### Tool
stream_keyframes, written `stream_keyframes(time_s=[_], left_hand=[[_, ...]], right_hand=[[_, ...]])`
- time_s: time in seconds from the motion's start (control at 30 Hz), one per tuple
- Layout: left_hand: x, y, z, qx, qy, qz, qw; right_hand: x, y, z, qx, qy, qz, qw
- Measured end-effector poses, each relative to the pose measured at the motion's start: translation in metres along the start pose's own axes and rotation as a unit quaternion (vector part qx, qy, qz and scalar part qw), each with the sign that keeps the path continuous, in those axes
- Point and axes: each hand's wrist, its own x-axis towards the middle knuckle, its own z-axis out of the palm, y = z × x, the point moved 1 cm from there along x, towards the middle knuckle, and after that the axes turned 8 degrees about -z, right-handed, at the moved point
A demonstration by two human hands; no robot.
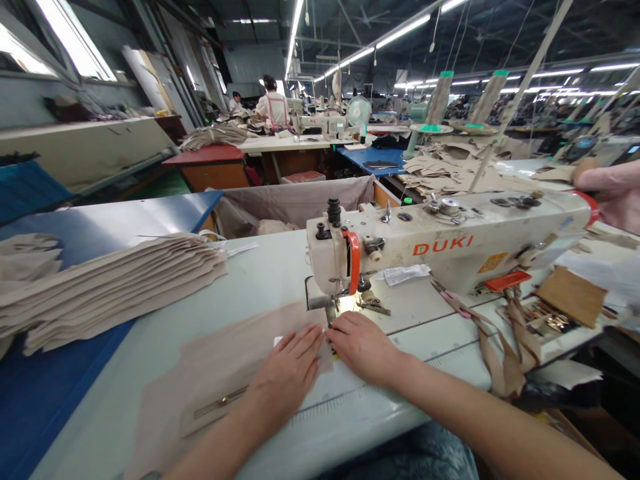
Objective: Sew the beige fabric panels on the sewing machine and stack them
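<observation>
A beige fabric piece with a zipper lies flat on the pale sewing table, its far edge under the presser foot of a white DUKI sewing machine. My left hand presses flat on the fabric, fingers pointing at the needle area. My right hand rests beside it, fingertips pinning the fabric edge and a small white label just in front of the needle. Both hands touch near the presser foot.
A tall stack of beige cut pieces sits to the left on a blue surface. A fabric bin stands behind the table. Straps and small parts hang at the right. Another person's hand shows at far right. Workers sit at distant tables.
</observation>
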Motion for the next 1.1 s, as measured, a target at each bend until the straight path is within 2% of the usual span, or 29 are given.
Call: stream_keyframes(time_s=[0.17, 0.3, 0.47, 0.63, 0.77, 0.9, 1.1], left_hand=[[0.012, 0.003, 0.008, -0.015, 0.005, -0.010, 1.000], [0.027, 0.003, 0.012, -0.025, -0.020, -0.027, 0.999], [0.041, -0.002, 0.014, -0.022, -0.037, -0.035, 0.998], [0.039, -0.001, 0.014, -0.007, -0.019, -0.020, 1.000], [0.035, 0.005, 0.012, 0.003, -0.025, -0.009, 1.000], [0.038, 0.005, 0.012, 0.009, -0.030, -0.009, 0.999], [0.044, 0.000, 0.013, 0.004, -0.001, 0.005, 1.000]], right_hand=[[-0.001, 0.014, -0.006, -0.023, -0.009, -0.003, 1.000], [0.000, 0.026, -0.011, -0.025, -0.036, 0.006, 0.999], [0.006, 0.032, -0.010, -0.050, -0.026, 0.030, 0.998], [0.005, 0.031, -0.009, -0.056, -0.015, 0.033, 0.998], [-0.001, 0.029, -0.006, -0.047, -0.006, 0.028, 0.998], [-0.003, 0.029, -0.005, -0.045, 0.017, 0.042, 0.998], [0.000, 0.030, -0.006, -0.041, 0.027, 0.057, 0.997]])
